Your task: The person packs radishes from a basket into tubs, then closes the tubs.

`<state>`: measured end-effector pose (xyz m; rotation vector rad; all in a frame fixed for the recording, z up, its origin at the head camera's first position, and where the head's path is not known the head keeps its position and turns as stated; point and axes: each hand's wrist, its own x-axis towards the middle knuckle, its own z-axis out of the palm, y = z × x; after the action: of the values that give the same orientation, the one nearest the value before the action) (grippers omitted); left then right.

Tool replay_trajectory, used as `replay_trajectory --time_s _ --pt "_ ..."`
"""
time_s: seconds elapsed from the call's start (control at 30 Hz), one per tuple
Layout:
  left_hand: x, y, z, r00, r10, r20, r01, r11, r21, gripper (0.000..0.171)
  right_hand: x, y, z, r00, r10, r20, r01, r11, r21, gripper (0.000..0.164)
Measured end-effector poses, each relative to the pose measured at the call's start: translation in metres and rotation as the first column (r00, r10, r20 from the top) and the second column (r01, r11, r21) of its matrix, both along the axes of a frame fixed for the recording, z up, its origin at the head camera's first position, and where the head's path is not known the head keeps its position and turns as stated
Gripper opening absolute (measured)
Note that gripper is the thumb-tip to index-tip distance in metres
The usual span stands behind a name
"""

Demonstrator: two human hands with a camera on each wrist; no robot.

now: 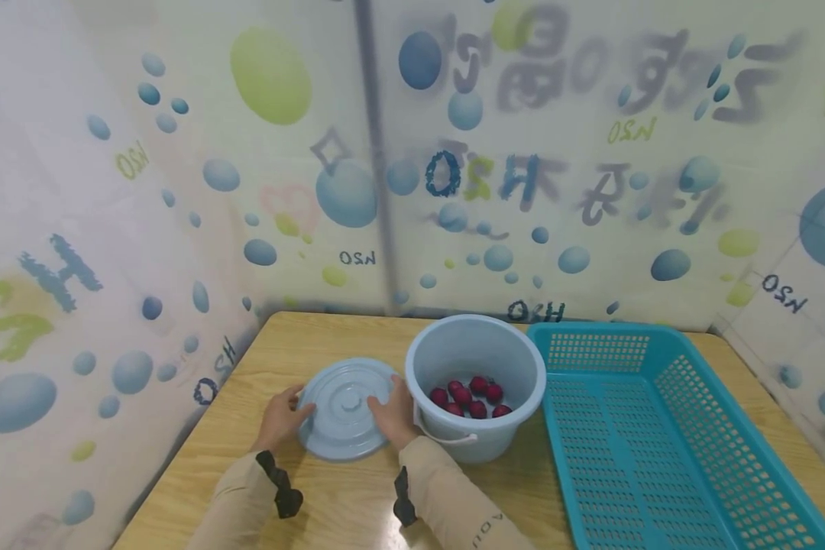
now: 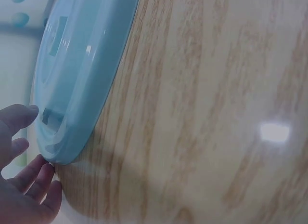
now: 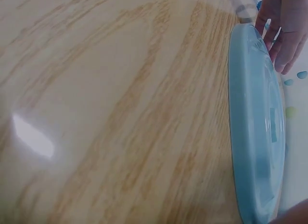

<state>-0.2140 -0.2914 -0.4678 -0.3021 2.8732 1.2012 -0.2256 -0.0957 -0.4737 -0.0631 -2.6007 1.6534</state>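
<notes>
A light blue round bucket lid (image 1: 347, 405) with a central knob lies on the wooden table. At its left edge is my left hand (image 1: 282, 418), thumb over the top and fingertips right at the rim. My right hand (image 1: 393, 412) is at the opposite edge, its thumb reaching over the lid beside the bucket. In the left wrist view, the left hand (image 2: 26, 173) has loosely extended fingers, with the thumb apart from them. Just right of the lid stands a light blue bucket (image 1: 481, 443), uncovered, its white handle hanging down. Several small dark red round fruits (image 1: 477, 410) sit inside it.
A large teal perforated plastic basket (image 1: 626, 428) occupies the table's right side, close beside the bucket. Behind the table (image 1: 344, 504) hangs a curtain-like wall (image 1: 577, 191) with bubble prints. Another such wall (image 1: 96, 305) borders the left side.
</notes>
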Motion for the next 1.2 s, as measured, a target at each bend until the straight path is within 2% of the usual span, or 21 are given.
replay_trajectory --time_s 0.33,0.63,0.77,0.97,1.2 --pt "-0.001 0.005 -0.001 1.0 0.007 0.02 -0.007 1.0 -0.002 0.05 -0.006 0.0 -0.001 0.982 -0.067 0.174 0.092 0.986 -0.138 0.061" --pt "-0.002 0.003 0.0 1.0 0.009 0.021 -0.009 1.0 0.002 0.05 -0.01 0.0 -0.005 0.983 -0.107 0.149 0.129 0.98 -0.149 0.056" --pt "-0.002 0.0 -0.001 0.999 0.029 0.028 -0.029 0.999 -0.017 0.045 -0.01 -0.001 -0.006 0.979 -0.097 0.18 0.124 0.981 -0.147 0.056" --pt "-0.001 -0.006 -0.006 0.999 0.046 -0.002 -0.046 0.999 -0.025 0.034 -0.01 -0.002 -0.006 0.968 -0.086 0.237 0.119 0.985 -0.128 0.055" --pt "0.0 -0.014 -0.011 0.995 0.094 0.022 -0.094 0.996 -0.012 0.034 -0.011 -0.004 -0.011 0.979 -0.058 0.196 0.083 0.989 -0.123 0.051"
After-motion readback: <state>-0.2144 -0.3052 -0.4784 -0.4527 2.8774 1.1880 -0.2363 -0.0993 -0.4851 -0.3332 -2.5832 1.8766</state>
